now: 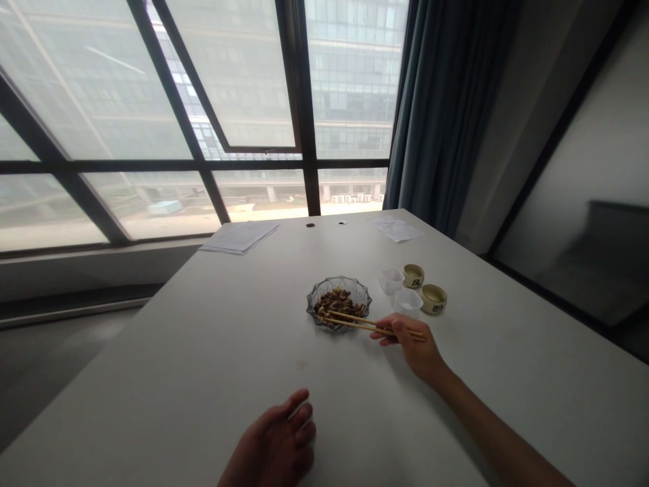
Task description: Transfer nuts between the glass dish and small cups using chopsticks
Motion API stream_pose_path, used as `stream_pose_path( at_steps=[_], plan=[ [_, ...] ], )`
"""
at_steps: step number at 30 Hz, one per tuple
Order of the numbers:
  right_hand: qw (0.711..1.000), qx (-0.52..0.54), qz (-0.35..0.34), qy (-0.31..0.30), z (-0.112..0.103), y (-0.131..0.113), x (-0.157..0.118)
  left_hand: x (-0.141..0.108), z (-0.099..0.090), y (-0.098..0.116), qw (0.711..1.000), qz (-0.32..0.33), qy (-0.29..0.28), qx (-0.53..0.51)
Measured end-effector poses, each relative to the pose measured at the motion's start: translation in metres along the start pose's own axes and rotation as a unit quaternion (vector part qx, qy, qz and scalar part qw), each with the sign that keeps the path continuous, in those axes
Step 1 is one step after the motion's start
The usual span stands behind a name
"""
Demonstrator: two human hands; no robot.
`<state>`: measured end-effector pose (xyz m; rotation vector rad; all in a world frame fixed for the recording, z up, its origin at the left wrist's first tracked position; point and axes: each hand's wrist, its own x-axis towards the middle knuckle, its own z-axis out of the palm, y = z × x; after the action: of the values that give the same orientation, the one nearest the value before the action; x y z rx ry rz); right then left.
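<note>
My right hand [408,343] grips a pair of wooden chopsticks [365,326], reaching in from the right. Their tips are in a scalloped clear glass bowl [366,291], among small brown pieces [339,302] that look like nuts or seeds. Whether the tips pinch a piece is too small to tell. Nearer to me, my left hand [281,439] rests by the table with its palm turned up and fingers loosely bent, holding nothing. Just beyond my right hand stand two clear plastic cups [407,303] and two greenish ceramic cups [435,299] with dark characters on them.
The white table [203,365] runs up to the window. A stack of papers [241,238] lies at its far left, another sheet [398,228] at the far right. Two small dark spots, perhaps cable holes, show near the far edge. A blue curtain [441,101] hangs behind.
</note>
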<state>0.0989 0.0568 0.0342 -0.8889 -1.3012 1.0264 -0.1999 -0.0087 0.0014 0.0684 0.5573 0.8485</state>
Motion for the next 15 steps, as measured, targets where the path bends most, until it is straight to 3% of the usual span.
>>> stream_pose_path(
  at_steps=[8, 15],
  plan=[
    [0.999, -0.044, -0.006, -0.029, 0.006, 0.000, -0.006, -0.001, 0.000, 0.000, 1.000, 0.001, -0.003, -0.004],
    [0.999, -0.051, 0.017, -0.010, 0.016, -0.006, -0.007, -0.001, 0.001, -0.001, 1.000, 0.003, -0.006, -0.004]
  ],
)
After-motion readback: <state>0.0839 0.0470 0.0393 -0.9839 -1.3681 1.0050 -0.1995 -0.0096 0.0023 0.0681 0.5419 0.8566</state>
